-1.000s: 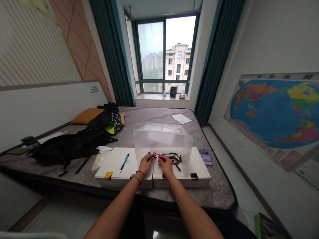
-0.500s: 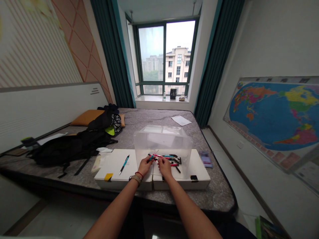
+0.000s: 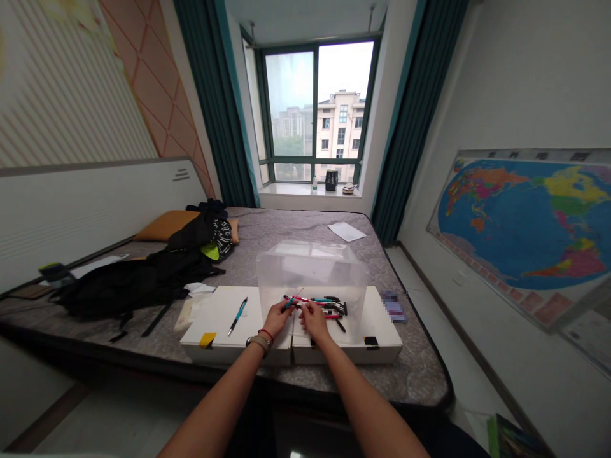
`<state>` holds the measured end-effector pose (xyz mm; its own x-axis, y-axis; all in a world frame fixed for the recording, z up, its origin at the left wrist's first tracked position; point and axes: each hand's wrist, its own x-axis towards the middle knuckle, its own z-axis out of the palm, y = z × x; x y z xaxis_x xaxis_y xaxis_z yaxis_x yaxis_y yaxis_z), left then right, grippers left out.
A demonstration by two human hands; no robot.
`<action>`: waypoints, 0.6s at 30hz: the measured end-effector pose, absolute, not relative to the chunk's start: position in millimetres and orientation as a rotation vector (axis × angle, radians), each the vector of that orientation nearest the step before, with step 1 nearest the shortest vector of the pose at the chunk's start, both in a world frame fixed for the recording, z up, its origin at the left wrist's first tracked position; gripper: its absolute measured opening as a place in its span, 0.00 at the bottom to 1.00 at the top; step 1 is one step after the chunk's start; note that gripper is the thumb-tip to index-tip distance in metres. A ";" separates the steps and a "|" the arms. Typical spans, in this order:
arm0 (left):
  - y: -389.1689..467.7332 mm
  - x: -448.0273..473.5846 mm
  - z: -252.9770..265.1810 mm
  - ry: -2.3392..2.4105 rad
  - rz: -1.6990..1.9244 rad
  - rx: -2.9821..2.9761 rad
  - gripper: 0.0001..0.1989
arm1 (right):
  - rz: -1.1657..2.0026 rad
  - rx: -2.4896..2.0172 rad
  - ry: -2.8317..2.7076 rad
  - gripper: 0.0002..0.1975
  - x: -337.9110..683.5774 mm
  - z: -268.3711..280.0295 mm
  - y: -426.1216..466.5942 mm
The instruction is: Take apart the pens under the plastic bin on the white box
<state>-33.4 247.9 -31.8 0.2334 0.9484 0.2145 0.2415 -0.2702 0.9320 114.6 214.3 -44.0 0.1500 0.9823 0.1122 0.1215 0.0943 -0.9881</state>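
Note:
My left hand [image 3: 278,319] is closed around a blue and black pen part [image 3: 289,304] at the mouth of a clear plastic box [image 3: 312,270]. Close beside it, the fingers of my right hand [image 3: 314,320] are pinched together; what they hold is too small to make out. Behind and right of my right hand, several pink, blue and black pen parts [image 3: 337,308] lie in a loose pile, partly covered by the hand. A whole blue and black pen [image 3: 237,316] lies apart on the left white box [image 3: 214,324].
Another white box [image 3: 382,324] adjoins on the right, both on a grey mattress [image 3: 296,222]. A black bag [image 3: 138,280] lies to the left, beside tissues [image 3: 199,289]. A sheet of paper [image 3: 347,231] lies farther back. A blurred purple packet [image 3: 394,306] sits to the right.
My right hand has shifted very slightly. My left hand still holds the blue and black pen part, and the pile and lone pen look the same.

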 end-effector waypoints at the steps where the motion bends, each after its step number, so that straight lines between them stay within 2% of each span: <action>1: 247.4 -33.2 -30.8 1.119 1.090 1.688 0.21 | 0.950 -1.293 -1.227 0.15 114.9 -44.8 214.7; 7: 247.4 -32.6 -31.1 1.103 1.082 1.672 0.20 | 0.900 -1.319 -1.268 0.23 114.8 -45.0 215.5; 14: 247.8 -32.7 -31.6 1.105 1.092 1.691 0.21 | 0.985 -1.268 -1.225 0.17 112.8 -40.1 211.9; 18: 247.9 -32.6 -31.7 1.094 1.098 1.685 0.19 | 1.010 -1.285 -1.246 0.18 113.1 -40.4 212.7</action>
<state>-32.6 247.9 -31.7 0.2401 0.9441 0.2258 0.2221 -0.2798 0.9340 113.1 212.7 -40.4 0.1074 0.9905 0.0862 0.1202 0.0731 -0.9900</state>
